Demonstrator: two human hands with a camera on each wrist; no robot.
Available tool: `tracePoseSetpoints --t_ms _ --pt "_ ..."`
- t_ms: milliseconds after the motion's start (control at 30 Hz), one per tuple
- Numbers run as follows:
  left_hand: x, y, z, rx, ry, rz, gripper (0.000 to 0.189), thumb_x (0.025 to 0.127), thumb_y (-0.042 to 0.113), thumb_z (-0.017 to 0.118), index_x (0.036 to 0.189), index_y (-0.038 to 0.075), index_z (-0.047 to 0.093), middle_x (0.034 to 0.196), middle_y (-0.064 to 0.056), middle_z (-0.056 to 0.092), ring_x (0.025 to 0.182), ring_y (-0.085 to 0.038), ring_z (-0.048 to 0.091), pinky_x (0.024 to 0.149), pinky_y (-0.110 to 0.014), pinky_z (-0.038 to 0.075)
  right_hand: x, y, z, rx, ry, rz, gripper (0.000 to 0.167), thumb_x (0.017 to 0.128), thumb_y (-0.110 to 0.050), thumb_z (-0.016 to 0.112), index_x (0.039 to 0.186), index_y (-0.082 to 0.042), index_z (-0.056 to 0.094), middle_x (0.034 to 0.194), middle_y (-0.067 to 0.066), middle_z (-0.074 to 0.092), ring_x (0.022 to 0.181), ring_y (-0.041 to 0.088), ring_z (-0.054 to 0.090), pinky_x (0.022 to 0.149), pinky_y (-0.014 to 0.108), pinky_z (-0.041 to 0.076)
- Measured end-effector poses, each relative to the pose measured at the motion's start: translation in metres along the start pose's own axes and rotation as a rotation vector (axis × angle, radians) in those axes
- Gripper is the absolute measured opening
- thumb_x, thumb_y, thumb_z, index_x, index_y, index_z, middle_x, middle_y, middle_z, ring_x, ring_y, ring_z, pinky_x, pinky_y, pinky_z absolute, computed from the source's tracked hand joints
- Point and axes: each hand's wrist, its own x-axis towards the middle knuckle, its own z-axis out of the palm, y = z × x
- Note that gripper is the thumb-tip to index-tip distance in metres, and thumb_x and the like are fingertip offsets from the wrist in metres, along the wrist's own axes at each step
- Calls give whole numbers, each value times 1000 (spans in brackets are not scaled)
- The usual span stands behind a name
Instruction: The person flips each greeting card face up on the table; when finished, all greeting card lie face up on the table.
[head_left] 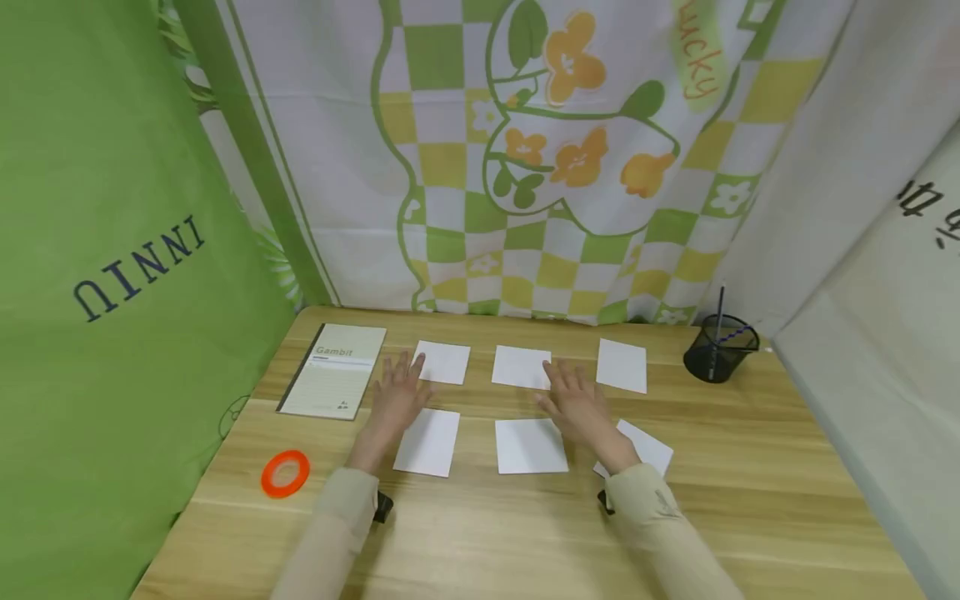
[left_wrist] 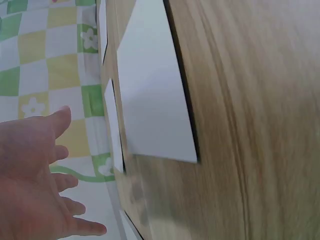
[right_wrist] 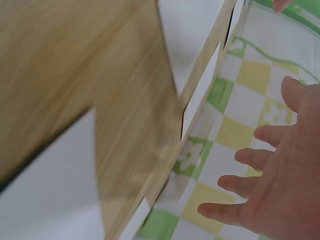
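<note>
White square cards lie in two rows on the wooden table. Across the back row are a left card (head_left: 448,364), a middle card (head_left: 517,367) and a right card (head_left: 622,367). Nearer are a front left card (head_left: 429,446), a front middle card (head_left: 528,450) and a tilted front right card (head_left: 649,450), partly hidden by the right forearm. My left hand (head_left: 397,400) (left_wrist: 30,175) hovers by the left cards, fingers spread and holding nothing. Between the middle and right cards hovers my right hand (head_left: 583,407) (right_wrist: 290,170), also spread and empty.
A notebook (head_left: 333,375) lies at the back left, with an orange tape roll (head_left: 273,486) nearer. At the back right stands a black mesh pen cup (head_left: 708,358) holding pens. A patterned curtain (head_left: 442,167) hangs behind the wooden table (head_left: 495,533).
</note>
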Motion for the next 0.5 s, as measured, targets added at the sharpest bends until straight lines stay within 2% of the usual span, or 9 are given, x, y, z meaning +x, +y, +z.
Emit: tracePoseSetpoints --t_ms 200,333,500 --pt "8 -14 1 2 -7 -22 67 98 39 51 150 3 28 154 -25 21 139 -52 16 104 -68 27 15 -16 6 25 -31 -33 64 102 -45 40 153 -12 22 158 18 16 141 49 11 105 74 12" --pt "13 -19 4 -1 -21 -36 68 98 38 53 150 3 28 154 -26 22 139 -50 17 107 -64 26 23 -27 9 52 -52 -42 64 101 -43 42 153 -12 22 158 17 16 142 48 10 106 73 12" --pt "19 -24 6 -6 -1 8 68 95 33 60 146 -2 33 148 -30 31 135 -50 27 110 -59 27 35 -38 16 49 -68 -54 63 101 -41 44 153 -11 24 158 17 19 141 48 13 109 70 13"
